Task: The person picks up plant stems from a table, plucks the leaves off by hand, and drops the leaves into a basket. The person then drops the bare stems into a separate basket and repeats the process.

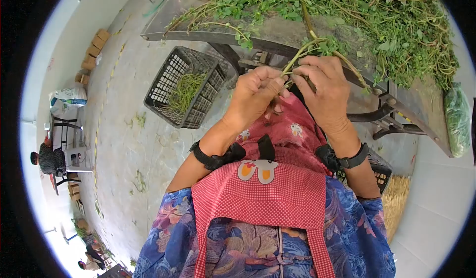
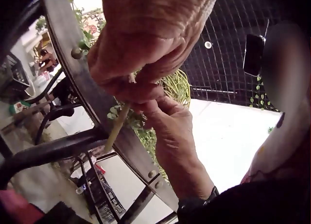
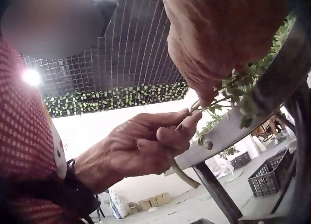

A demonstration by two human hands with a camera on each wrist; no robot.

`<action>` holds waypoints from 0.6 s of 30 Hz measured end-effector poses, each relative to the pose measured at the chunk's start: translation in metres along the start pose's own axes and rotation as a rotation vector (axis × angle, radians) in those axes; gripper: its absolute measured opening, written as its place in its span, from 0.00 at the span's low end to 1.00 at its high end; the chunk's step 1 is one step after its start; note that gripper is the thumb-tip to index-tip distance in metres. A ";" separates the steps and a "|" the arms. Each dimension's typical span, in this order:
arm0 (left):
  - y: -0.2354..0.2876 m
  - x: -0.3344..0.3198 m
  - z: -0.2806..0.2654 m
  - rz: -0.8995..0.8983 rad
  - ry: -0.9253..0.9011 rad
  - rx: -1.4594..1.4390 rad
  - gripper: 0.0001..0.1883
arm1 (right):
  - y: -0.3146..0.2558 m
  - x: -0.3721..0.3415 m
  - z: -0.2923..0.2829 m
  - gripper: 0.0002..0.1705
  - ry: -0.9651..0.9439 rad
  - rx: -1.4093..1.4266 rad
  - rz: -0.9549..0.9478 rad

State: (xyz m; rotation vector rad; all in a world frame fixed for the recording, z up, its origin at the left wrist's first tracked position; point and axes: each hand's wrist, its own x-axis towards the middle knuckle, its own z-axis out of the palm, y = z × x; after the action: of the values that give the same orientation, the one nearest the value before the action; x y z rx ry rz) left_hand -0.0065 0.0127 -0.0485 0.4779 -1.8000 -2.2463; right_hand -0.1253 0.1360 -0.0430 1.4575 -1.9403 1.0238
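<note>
Leafy stem [image 1: 301,54] is held at the near edge of the tabletop [image 1: 275,31], pinched by curled fingers of left hand [image 1: 254,95] and right hand [image 1: 326,90]. Work judged partway: thin stems [image 1: 184,90] are gathered in the lattice-walled black crate [image 1: 202,98]; large tangled heap [image 1: 404,37], small-leaved, apparently left to be handled. Held stem smooth, pale green, branching.

The person is wearing a red apron [image 1: 292,203] with fine pale checks; rabbit patches [image 1: 258,171] in white and orange are showing between and behind the hands. Behind the left hand [image 1: 255,92] and right hand [image 1: 325,87], black bands [image 1: 210,159] are circling the wrists. Farther back, blue sleeves [image 1: 166,223] are showing pink flowers.
</note>
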 end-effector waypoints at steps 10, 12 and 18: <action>-0.014 0.011 -0.001 0.158 0.036 0.105 0.11 | -0.001 -0.006 -0.003 0.12 -0.236 0.330 0.239; -0.016 0.011 -0.003 0.213 0.030 0.212 0.13 | 0.000 -0.007 -0.003 0.13 -0.262 0.353 0.255; -0.012 0.008 -0.003 0.257 0.009 0.364 0.14 | 0.004 -0.008 0.000 0.15 -0.283 0.314 0.184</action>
State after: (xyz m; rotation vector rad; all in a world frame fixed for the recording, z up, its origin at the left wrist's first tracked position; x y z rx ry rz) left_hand -0.0122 0.0099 -0.0621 0.2946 -2.1368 -1.7541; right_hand -0.1265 0.1413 -0.0506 1.6937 -2.2231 1.3134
